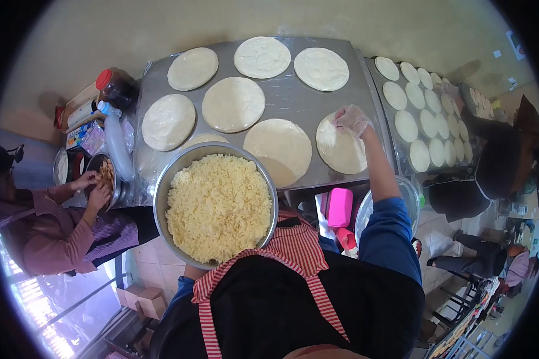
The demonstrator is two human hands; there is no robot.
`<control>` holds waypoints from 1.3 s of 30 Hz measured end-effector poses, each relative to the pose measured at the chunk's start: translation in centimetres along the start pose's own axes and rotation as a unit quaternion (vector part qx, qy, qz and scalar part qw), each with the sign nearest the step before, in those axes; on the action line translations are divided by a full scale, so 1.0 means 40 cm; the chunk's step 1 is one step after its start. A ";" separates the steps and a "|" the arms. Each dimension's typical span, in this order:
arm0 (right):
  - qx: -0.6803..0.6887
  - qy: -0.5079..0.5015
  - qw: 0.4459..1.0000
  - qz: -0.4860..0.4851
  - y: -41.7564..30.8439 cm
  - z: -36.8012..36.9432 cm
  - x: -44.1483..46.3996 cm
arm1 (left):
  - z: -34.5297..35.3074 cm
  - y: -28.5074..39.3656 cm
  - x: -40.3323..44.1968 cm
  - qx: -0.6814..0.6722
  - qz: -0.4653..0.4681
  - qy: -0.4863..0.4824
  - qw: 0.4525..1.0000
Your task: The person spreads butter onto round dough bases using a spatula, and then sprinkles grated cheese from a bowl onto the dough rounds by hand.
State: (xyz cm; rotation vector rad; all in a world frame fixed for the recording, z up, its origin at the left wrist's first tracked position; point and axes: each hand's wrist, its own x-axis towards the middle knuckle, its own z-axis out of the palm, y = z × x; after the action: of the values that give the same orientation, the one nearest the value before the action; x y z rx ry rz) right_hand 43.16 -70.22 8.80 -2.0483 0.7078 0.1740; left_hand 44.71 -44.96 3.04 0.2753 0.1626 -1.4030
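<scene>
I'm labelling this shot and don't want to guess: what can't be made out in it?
Left hand: head view, hidden by the bowl.
Dough disc behind the bowl: head view, mostly covered by the bowl.
Bowl's bottom: head view, buried under the crumbs.
Right hand: head view, too small and veiled by its glove to tell whether the grip holds anything.
Blue box: head view, print too small to read.
</scene>
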 end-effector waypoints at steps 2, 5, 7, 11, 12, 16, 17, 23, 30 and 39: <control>0.060 -0.012 0.998 0.034 0.023 0.007 0.003 | -0.010 0.002 0.002 -0.002 0.003 0.001 1.000; 0.126 -0.050 0.989 0.063 0.042 0.008 -0.027 | -0.022 -0.003 0.000 -0.004 0.004 0.004 1.000; 0.132 -0.078 0.986 0.059 0.061 0.004 -0.039 | -0.021 -0.008 0.005 -0.008 0.001 0.007 1.000; -0.021 -0.091 0.994 -0.051 0.068 0.026 -0.068 | -0.021 -0.012 0.001 -0.009 -0.006 0.009 1.000; -0.062 -0.091 0.994 0.008 0.035 0.031 -0.091 | -0.017 -0.012 0.001 -0.009 -0.007 0.009 1.000; -0.184 -0.038 0.982 0.014 -0.043 0.035 -0.170 | -0.022 -0.024 0.011 -0.014 -0.011 0.011 1.000; -0.207 -0.050 0.976 -0.054 0.006 0.043 -0.156 | -0.017 -0.020 0.009 -0.015 -0.011 0.012 1.000; -0.282 -0.058 0.956 -0.059 -0.022 0.020 -0.250 | -0.022 -0.034 0.016 -0.018 -0.011 0.015 1.000; -0.282 0.053 0.957 -0.045 0.115 -0.049 -0.252 | -0.017 -0.027 0.017 -0.023 -0.006 0.021 1.000; 0.129 -0.002 0.992 0.000 0.181 -0.044 -0.158 | 0.011 -0.018 0.016 -0.020 -0.007 0.027 0.999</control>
State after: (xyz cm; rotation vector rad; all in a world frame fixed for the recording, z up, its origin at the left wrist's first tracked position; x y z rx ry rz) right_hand 33.72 -71.92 6.91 -1.8013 0.6901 0.0817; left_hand 44.10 -45.80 3.20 0.2803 0.2369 -1.4054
